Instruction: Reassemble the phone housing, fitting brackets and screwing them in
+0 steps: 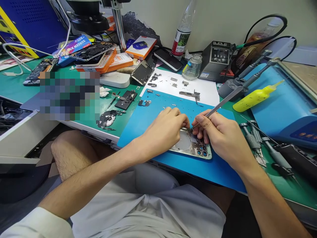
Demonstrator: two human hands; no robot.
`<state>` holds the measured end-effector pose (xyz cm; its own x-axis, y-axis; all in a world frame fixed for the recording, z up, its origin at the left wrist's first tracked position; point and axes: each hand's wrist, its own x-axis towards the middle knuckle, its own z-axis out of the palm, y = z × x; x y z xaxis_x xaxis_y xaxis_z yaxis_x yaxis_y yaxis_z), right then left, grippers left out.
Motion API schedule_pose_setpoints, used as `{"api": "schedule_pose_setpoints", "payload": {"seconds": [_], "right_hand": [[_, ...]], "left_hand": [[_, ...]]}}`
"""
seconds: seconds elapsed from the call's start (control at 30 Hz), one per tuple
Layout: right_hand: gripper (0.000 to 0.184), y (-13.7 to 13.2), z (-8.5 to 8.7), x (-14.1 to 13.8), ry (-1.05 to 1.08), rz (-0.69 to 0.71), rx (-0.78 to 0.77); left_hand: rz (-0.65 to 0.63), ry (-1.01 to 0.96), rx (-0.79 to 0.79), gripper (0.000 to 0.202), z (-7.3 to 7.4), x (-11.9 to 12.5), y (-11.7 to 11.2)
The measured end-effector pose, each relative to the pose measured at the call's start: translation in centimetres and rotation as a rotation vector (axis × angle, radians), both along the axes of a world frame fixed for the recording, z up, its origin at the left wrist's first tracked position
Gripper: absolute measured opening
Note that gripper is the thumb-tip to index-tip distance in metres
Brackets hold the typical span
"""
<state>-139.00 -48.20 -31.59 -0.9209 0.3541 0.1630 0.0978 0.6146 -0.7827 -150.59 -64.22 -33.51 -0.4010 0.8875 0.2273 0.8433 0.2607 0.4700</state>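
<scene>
An opened phone housing (pixel 184 140) with a pale green edge lies on the blue work mat (pixel 138 122). My left hand (pixel 168 127) is closed at its far edge, fingers curled down on the frame; the fingertips are partly hidden. Between thumb and fingers of my right hand (pixel 218 132) is a slim silver pair of tweezers (pixel 224 102), slanting down to the housing's far edge beside my left fingertips. Their tip is too small to make out. Camera openings show at the housing's near right corner. Small loose parts and screws lie on the mat beyond my hands.
White paper (pixel 163 89) behind the mat carries phone boards and small parts. A glass jar (pixel 192 67), a soldering station (pixel 215 61) and a plastic bottle (pixel 182 33) stand at the back. Screwdrivers (pixel 255 140) and a yellow squeeze bottle (pixel 255 99) lie at right. An open drawer (pixel 27 138) juts out left.
</scene>
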Motion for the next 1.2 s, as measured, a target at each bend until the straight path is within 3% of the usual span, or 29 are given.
{"api": "schedule_pose_setpoints", "payload": {"seconds": [0.6, 1.0, 1.2], "right_hand": [[0.042, -0.1, 0.2, 0.0, -0.018, -0.028, -0.024], [0.037, -0.3, -0.4, 0.3, 0.041, -0.021, 0.087], [0.039, -0.8, -0.7, 1.3, 0.112, -0.026, 0.085]], "left_hand": [[-0.012, 0.012, -0.019, 0.035, 0.3, 0.1, -0.2], [-0.07, 0.043, -0.059, 0.017, 1.3, -0.7, 0.3], [-0.05, 0.043, -0.008, 0.013, 0.9, -0.2, 0.3]]}}
